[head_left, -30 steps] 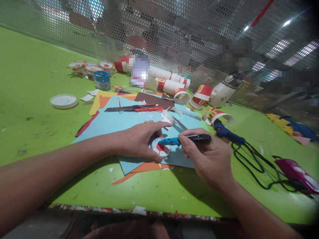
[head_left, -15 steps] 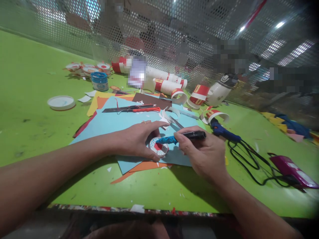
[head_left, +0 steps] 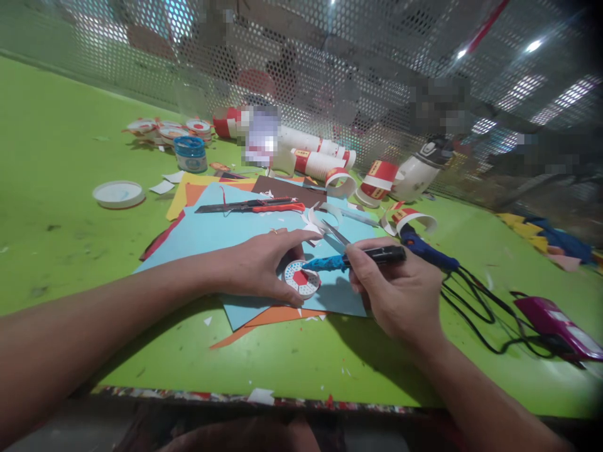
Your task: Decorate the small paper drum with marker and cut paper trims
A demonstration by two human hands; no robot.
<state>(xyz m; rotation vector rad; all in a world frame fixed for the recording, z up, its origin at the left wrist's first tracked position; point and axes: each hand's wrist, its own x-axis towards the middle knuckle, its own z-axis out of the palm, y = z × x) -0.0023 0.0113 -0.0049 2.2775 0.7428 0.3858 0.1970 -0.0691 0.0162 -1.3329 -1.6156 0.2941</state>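
A small round white disc with a red centre and blue dots lies on light blue paper. My left hand curves around its left side, thumb and fingers gripping the rim. In my right hand is a black marker pen, its front part coated in blue paint. The blue tip hangs at or just above the upper right of the disc; contact I cannot tell. Scissors lie just behind my right hand. Farther back on the paper rests a utility knife.
A blue glue gun with a black cord lies at right, near a magenta device. An open blue paint jar and its white lid are at left. Paper cups and decorated discs stand along the back.
My right hand and the marker have shifted right, moving the blue tip from the disc's red centre toward its upper right. The left hand stays on the disc.
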